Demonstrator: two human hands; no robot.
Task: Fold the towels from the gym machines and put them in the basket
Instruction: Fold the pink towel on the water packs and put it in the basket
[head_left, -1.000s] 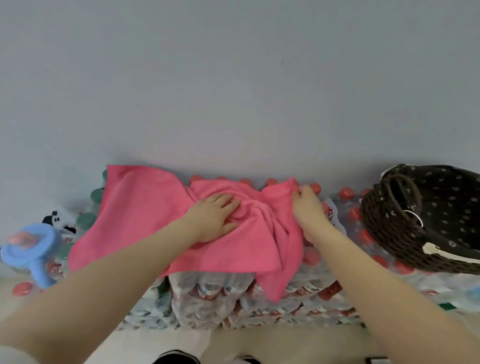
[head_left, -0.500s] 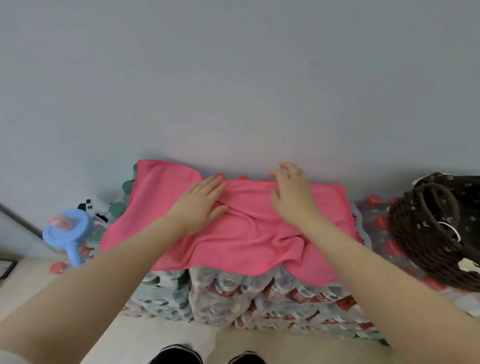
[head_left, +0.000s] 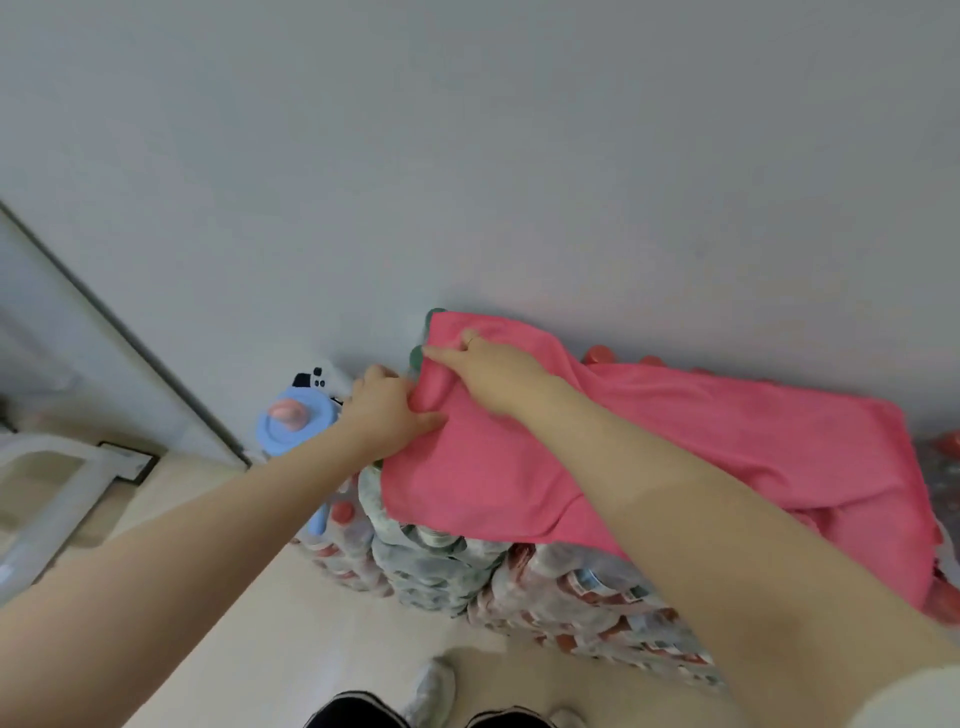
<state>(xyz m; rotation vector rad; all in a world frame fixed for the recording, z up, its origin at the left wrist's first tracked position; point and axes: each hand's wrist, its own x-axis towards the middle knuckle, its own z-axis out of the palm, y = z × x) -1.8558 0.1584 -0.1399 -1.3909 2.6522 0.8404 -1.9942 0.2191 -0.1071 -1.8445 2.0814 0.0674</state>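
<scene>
Both hands gather the left edge of the pink towel (head_left: 649, 441) on the stacked bottle packs.

The towel lies spread over the top of the shrink-wrapped bottle packs (head_left: 519, 571), its near edge hanging down their front; the left hand (head_left: 387, 415) pinches the towel's left edge with curled fingers, and the right hand (head_left: 488, 371), crossing over the cloth, pinches the same edge nearer the wall (head_left: 467, 156); left of the towel stands a blue toy (head_left: 291, 423); no basket shows. The likely trouble: the bottle caps make a lumpy surface, so the fold may land crooked; the overhanging part could drag the towel to the floor (head_left: 291, 623) if either pinch slackens; a sweep leftward might knock the toy.
</scene>
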